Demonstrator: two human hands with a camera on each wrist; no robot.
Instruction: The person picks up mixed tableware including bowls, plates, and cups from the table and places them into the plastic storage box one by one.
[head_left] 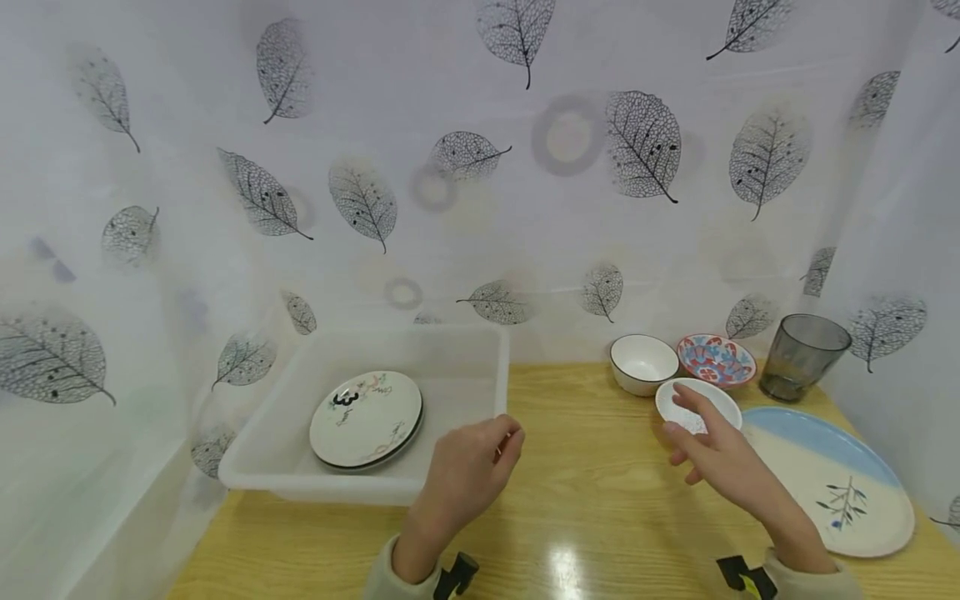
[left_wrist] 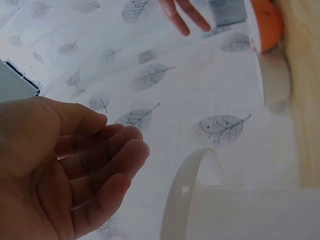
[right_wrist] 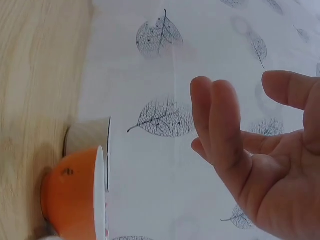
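My left hand [head_left: 472,467] hovers at the front right corner of a white plastic bin [head_left: 504,375], fingers loosely curled, with nothing in them. Inside the bin lies a small stack of cream plates [head_left: 367,419] with a printed design. In the left wrist view, the left hand [left_wrist: 85,170] is empty beside the bin's pale rim [left_wrist: 182,195]. Over a small white bowl [head_left: 712,398] hangs my right hand [head_left: 723,462], thumb and fingers apart, holding nothing. The right wrist view shows this hand [right_wrist: 270,170] clear of an orange-sided bowl [right_wrist: 75,192].
Behind the white bowl stand a dark-rimmed white bowl [head_left: 643,364], a red-and-blue patterned bowl [head_left: 716,360] and a grey glass [head_left: 804,358]. A large blue-and-cream plate [head_left: 847,475] lies at the right. A leaf-print curtain [head_left: 420,100] encloses the wooden table [head_left: 577,475].
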